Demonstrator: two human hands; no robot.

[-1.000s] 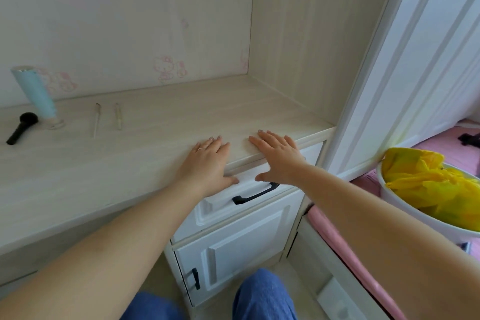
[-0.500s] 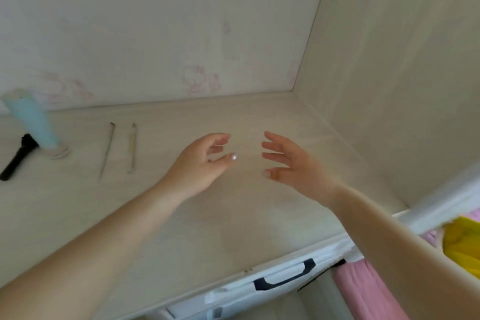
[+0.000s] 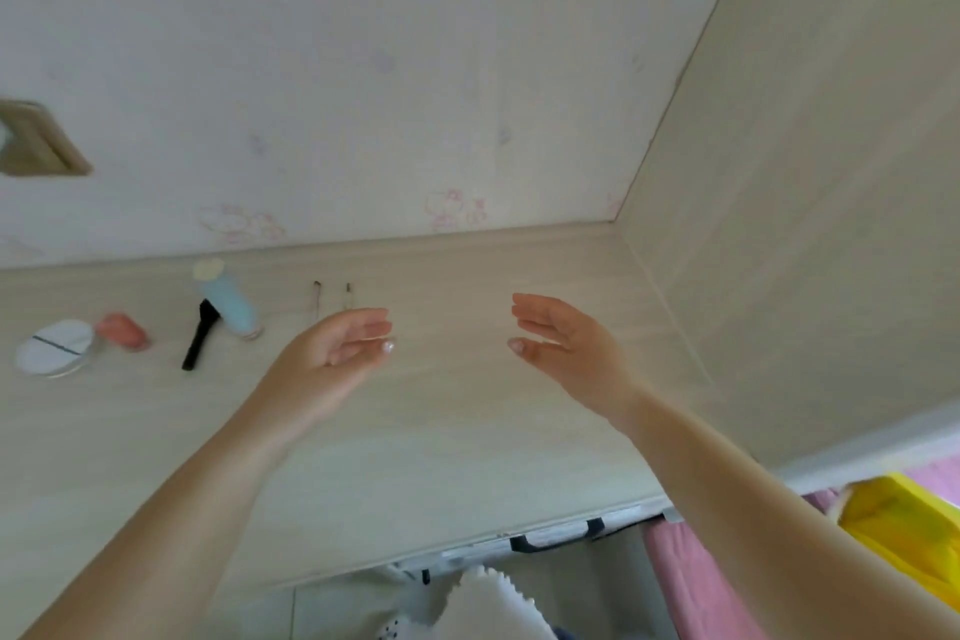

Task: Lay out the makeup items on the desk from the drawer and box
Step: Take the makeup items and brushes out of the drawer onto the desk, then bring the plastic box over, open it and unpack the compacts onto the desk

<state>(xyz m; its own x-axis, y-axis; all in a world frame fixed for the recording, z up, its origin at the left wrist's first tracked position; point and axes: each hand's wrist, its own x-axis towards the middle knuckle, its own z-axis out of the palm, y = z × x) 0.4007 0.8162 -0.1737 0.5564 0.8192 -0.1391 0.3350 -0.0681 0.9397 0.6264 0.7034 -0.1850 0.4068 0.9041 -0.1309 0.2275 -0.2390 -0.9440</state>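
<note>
My left hand [image 3: 337,348] and my right hand [image 3: 566,343] hover above the pale wooden desk [image 3: 467,431], palms facing each other, fingers apart, holding nothing. Laid out along the back left of the desk are a round white powder puff [image 3: 54,346], a pink sponge [image 3: 122,330], a black brush [image 3: 200,340], a light blue tube [image 3: 228,304] standing on its cap, and two thin sticks [image 3: 332,299] side by side just beyond my left fingertips. The drawer front with its black handle [image 3: 556,535] shows under the desk's front edge.
A wall with faint pink cartoon prints [image 3: 452,208] backs the desk, and a wooden side panel [image 3: 805,172] closes it on the right. Something yellow [image 3: 904,530] and pink fabric [image 3: 691,572] lie low at the right. A white cloth [image 3: 493,603] shows at the bottom.
Both hands rose from the desk's front edge above the drawer and now hover apart over the desk. The view tilted up and left, bringing the puff and pink sponge into sight.
</note>
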